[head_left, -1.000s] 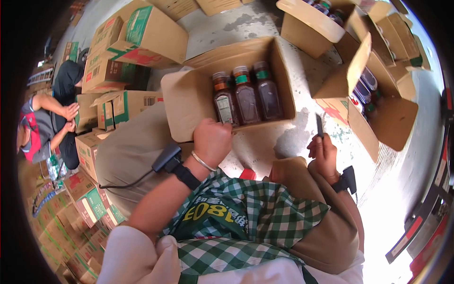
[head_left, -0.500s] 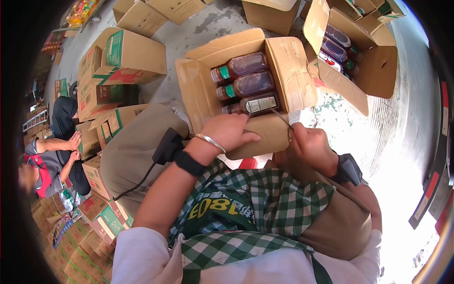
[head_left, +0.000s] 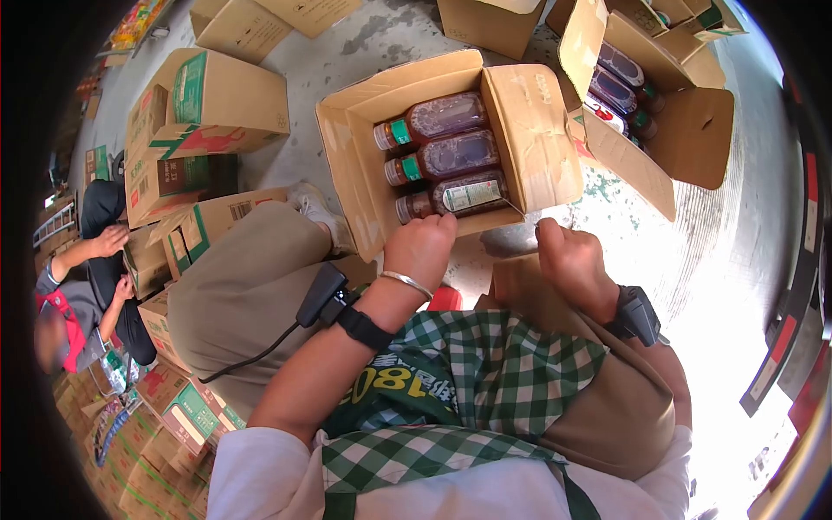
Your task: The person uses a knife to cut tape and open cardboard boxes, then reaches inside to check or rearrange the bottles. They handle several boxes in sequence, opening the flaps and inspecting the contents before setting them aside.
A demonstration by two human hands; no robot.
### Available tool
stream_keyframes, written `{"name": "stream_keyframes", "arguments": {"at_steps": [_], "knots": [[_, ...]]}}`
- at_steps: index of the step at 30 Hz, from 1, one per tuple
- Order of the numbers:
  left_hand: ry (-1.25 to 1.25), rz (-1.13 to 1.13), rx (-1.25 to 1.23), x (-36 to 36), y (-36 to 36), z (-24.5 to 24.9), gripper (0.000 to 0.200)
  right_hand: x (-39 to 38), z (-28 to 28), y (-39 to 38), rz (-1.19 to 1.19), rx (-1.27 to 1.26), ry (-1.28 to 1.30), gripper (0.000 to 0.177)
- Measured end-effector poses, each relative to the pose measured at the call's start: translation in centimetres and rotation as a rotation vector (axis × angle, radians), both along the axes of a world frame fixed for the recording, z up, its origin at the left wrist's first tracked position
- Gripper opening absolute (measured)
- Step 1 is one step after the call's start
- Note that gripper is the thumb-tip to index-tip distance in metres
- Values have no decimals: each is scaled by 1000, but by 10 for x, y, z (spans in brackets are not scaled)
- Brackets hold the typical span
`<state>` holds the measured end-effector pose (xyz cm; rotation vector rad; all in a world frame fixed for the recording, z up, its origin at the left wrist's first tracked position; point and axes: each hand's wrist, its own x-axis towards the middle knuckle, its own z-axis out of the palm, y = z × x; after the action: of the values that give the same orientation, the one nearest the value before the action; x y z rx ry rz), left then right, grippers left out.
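An open cardboard box [head_left: 533, 130] holds several dark, full bottles lying on their sides. The upper bottle [head_left: 449, 117] and middle bottle [head_left: 459, 156] have green neck bands; the nearest bottle [head_left: 472, 194] shows a pale printed label. My left hand [head_left: 422, 250] is closed at the box's near rim, fingertips gripping the cardboard edge beside the nearest bottle. In a fist to the right, my right hand [head_left: 574, 267] grips a thin metal tool [head_left: 515, 207], whose tip reaches over the near rim by the label. Its handle is hidden in my fingers.
A second open box [head_left: 693, 139] with bottles stands at the upper right. Stacked cartons [head_left: 238, 95] are on the left, and more boxes [head_left: 490, 30] at the top. A co-worker [head_left: 74, 303] sits among cartons at the far left. My knee [head_left: 234, 277] is close left of the box.
The near flap that stood before me no longer shows, leaving the near rim exposed. My left hand moved from the flap to that rim; my right hand moved slightly right with the tool.
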<state>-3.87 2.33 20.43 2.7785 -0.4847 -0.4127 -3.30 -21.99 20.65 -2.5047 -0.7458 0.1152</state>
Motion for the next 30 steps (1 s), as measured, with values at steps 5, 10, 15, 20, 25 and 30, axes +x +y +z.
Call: {"name": "stream_keyframes", "arguments": {"at_steps": [5,10,15,20,25,30], "knots": [[11,30,-41,-2,-2,6,16,-6,-12,-4,-14,-54,18,14],[-36,-15,-34,-5,-1,3,17,-5,-36,3,-33,-43,19,12],[-44,-6,-61,-6,-4,8,16,-3,-43,0,-54,42,54,6],[-16,12,-53,0,-4,11,16,-10,-68,-16,-90,54,209,3],[-18,108,-80,-5,7,10,25,-17,-75,-20,-105,130,193,6],[13,543,-312,-16,52,0,37,-22,-58,-23,1,208,84,6]]}}
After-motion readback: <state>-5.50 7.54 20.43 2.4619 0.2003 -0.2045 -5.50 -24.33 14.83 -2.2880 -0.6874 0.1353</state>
